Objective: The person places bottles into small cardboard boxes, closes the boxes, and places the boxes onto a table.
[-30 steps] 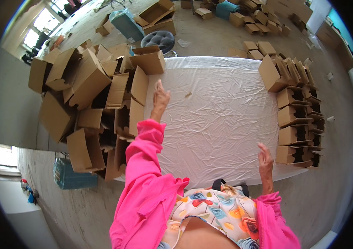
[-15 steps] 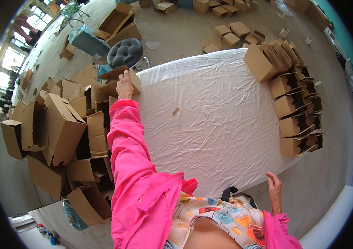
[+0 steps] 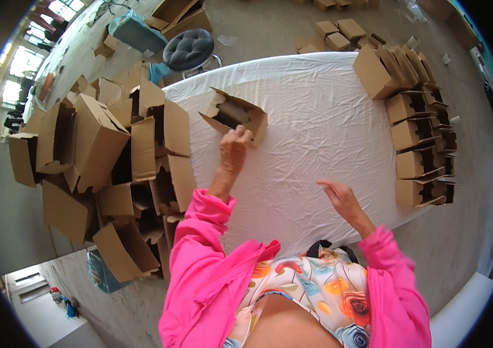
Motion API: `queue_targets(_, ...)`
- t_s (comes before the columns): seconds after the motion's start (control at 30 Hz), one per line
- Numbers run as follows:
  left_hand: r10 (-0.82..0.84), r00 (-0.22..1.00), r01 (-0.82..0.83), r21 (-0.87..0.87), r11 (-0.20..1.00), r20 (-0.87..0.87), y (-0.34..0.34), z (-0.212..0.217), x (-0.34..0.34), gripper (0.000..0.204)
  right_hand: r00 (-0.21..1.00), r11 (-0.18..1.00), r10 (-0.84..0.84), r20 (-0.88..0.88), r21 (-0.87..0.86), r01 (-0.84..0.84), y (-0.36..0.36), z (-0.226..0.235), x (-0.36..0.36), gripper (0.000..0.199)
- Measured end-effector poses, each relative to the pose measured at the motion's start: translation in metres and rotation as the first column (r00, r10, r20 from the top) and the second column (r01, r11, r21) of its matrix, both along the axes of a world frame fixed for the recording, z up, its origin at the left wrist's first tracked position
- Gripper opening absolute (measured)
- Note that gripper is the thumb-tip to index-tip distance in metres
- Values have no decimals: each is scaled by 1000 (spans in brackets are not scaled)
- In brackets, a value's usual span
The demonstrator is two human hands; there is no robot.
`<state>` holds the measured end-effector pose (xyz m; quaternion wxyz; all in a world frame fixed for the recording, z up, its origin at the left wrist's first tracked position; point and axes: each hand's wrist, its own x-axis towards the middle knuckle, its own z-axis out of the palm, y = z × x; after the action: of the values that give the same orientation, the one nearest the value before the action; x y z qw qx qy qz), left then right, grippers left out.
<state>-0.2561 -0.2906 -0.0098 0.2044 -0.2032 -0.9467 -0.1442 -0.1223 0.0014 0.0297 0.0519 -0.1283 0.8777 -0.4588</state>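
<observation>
A small brown cardboard box [image 3: 257, 123] with its top flaps up is over the left part of the table, tilted toward me. My left hand [image 3: 235, 146] is closed on its near edge, the fingers curled over the cardboard. To the right, my right hand [image 3: 340, 197] hovers above the white-covered table [image 3: 298, 156], holding nothing, with its fingers stretched toward the middle. The box's inside shows only in part, and it looks dark.
On my left rises a heap of open cardboard boxes [image 3: 92, 142]. Along the table's right edge stands a row of opened boxes [image 3: 412, 136]. A black round stool [image 3: 188, 49] is beyond the far left corner, with more boxes [image 3: 339, 36] on the floor past the table.
My left hand has brought the box from the table's far left edge inward and closer to me. My right hand has risen from beside the table's near edge to over the cloth.
</observation>
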Motion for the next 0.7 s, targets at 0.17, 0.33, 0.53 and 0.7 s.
queue_targets(0.17, 62, 983, -73, 62, 995, 170, 34, 5, 73, 15, 993, 989, 119, -13, -88, -120, -57, -18, -33, 29)
queue_targets(0.33, 255, 962, -274, 316, 908, 101, 36, 27, 133, 44, 983, 968, 172, 62, -196, -157, -102, -55, -29, 40)
queue_targets(0.53, 824, 562, -827, 60, 559, 69, -53, 25, 249, 60, 987, 975, 157, 46, -166, -148, -102, -55, 3, 42)
queue_targets(0.7, 741, 622, -773, 47, 633, 252, -78, 18, 299, 22, 958, 948, 285, -1, -144, -283, -102, -40, 31, 38)
